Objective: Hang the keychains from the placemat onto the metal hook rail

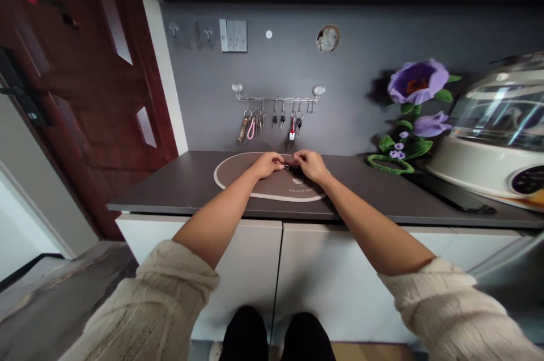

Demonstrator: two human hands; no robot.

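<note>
Over the oval brown mat (238, 171) on the counter, my left hand (270, 165) and my right hand (311, 166) almost meet. Both are closed, with fingertips pinching a small dark bunch of keys (293, 168) that has a metallic glint and a reddish part. Fingers hide much of it, so the single keys cannot be told apart. Just behind, a clear hook rail (278, 99) on the grey wall bears several key sets, among them a pink loop (251, 128), a brown fob (243, 130) and a red-and-white tag (292, 130).
Purple crochet flowers (419, 86) stand on the right of the counter (182, 185), beside a large white appliance (480, 157) with a clear cover. A flat black object (453, 194) lies before them. White cabinet doors (238, 264) are below; a dark red door (93, 94) is left.
</note>
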